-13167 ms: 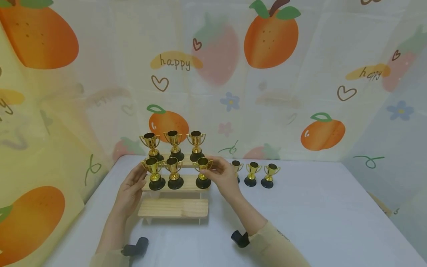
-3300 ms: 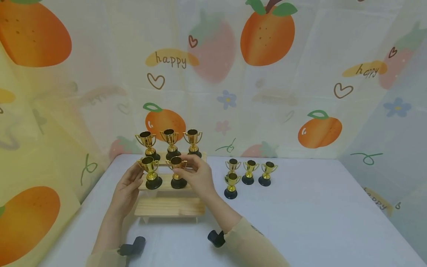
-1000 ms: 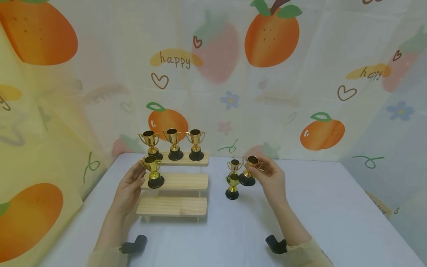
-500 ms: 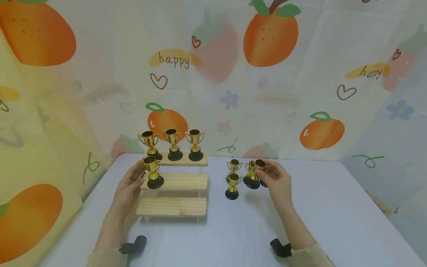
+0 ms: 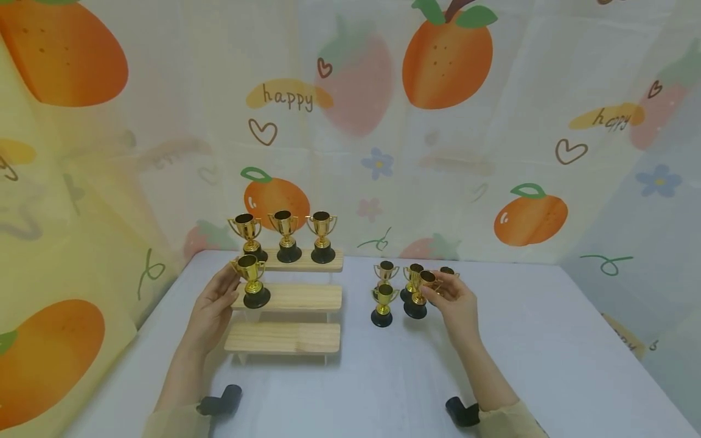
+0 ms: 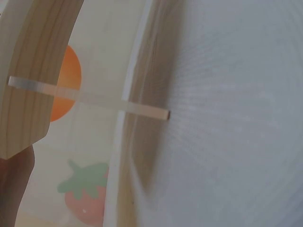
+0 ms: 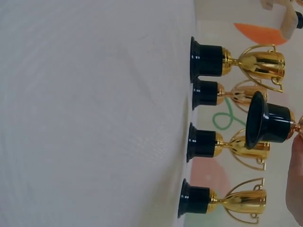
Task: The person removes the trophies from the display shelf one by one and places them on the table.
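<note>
My right hand [image 5: 457, 307] pinches a small gold trophy cup [image 5: 417, 307] with a black base, just in front of the trophies on the table. In the right wrist view its tilted base [image 7: 273, 122] is raised off the tabletop. My left hand [image 5: 210, 310] grips the left end of a three-step wooden stand [image 5: 306, 298] at its middle step. One trophy [image 5: 254, 286] stands on that step beside my left fingers. Three more, such as the middle one [image 5: 286, 237], line the top step. The lowest step [image 5: 282, 339] is bare wood.
On the white table [image 5: 383, 389], three trophies stand in a back row right of the stand: left [image 5: 386, 272], middle [image 5: 413, 277] and right, partly behind my hand. Another trophy [image 5: 382, 307] stands before the left one. A fruit-print cloth [image 5: 454, 158] hangs behind.
Two trophies have left the middle step, one now standing on the table. The other went right in my right hand, lately toward the table's front. My left hand stayed at the stand.
</note>
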Tool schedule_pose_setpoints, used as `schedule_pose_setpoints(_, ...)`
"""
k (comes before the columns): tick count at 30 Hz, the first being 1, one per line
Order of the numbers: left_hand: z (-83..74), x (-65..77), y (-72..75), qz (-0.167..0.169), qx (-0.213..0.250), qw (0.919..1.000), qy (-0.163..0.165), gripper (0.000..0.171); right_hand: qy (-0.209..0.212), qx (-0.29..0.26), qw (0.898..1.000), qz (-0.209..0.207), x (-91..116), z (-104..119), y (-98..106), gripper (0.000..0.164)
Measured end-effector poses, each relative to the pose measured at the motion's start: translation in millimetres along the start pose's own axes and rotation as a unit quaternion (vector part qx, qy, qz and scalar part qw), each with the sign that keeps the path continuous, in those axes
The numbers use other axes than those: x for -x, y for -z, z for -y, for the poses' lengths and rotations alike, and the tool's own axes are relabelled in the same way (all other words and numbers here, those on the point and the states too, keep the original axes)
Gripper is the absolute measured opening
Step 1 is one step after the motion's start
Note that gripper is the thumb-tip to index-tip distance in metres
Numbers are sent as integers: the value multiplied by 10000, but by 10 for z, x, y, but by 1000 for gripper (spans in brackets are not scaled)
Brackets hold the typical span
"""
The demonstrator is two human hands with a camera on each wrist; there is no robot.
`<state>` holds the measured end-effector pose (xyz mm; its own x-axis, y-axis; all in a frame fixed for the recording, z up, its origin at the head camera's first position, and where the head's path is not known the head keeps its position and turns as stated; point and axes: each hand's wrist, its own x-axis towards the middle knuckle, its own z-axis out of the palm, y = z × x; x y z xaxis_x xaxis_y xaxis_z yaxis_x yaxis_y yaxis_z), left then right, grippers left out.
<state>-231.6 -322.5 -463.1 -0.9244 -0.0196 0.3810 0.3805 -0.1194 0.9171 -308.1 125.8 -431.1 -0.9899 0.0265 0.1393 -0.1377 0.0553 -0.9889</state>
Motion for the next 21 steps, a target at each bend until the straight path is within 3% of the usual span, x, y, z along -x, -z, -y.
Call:
schedule_pose_setpoints(7,2,-2,1,48,19,10000,-72,57,-10,194,9997,150,-28,-80,32,40)
schedule_pose_setpoints(14,-1,-7,2,101,60,9998,-133,56,-465,538,9963,486,-69,-125,70,49)
schedule_pose_setpoints(21,4,-9,6,138,50,9998,-122,57,-528,553,9937,816,-96,-187,93,51)
